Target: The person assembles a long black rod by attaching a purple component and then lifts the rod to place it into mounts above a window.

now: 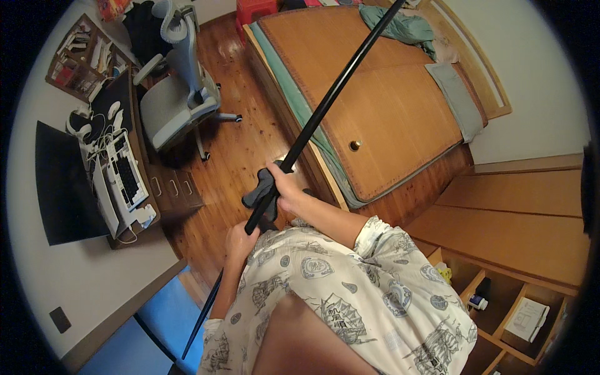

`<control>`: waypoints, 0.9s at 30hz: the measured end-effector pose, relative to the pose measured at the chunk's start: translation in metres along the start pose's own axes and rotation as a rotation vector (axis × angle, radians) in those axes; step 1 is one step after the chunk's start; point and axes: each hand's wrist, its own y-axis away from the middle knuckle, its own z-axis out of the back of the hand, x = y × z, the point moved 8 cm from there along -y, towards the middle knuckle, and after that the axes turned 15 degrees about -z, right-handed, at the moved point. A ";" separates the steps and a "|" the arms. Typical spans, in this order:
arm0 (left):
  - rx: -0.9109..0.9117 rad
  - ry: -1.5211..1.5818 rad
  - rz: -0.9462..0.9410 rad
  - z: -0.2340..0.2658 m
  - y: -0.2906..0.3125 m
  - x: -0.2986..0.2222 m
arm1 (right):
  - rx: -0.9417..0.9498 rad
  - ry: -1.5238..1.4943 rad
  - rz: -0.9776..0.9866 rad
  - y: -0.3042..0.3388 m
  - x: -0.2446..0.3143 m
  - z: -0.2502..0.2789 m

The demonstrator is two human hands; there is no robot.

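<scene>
A long, glossy black pole (334, 90) slants across in front of me, from the far right down to the near left. My right hand (287, 189) is wrapped round its middle. Lower down, my left hand (240, 242) is closed on the same pole, close to where its thick part ends. A thinner black length (203, 312) shows below the left forearm and tapers toward the floor; the join between the two lengths is hidden. Just beyond my hands, a dark grey shape (257, 189), perhaps a slipper, is partly covered by the pole.
To the right stands a bed (387, 125) with a brown mat and a small round object (355, 145) on it. An office chair (178, 103) and a desk with a keyboard (127, 172) and monitor (62, 187) are on the left. Open wooden shelves (494, 294) stand near right.
</scene>
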 end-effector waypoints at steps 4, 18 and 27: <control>-0.043 0.145 -0.104 0.008 0.008 -0.021 | -0.080 -0.123 -0.061 0.017 0.064 0.009; -0.012 0.090 -0.043 0.004 0.051 0.019 | -0.257 -0.157 1.023 0.046 0.268 0.067; 0.063 0.078 -0.012 0.020 0.110 0.065 | -0.545 0.274 1.336 0.083 0.491 0.111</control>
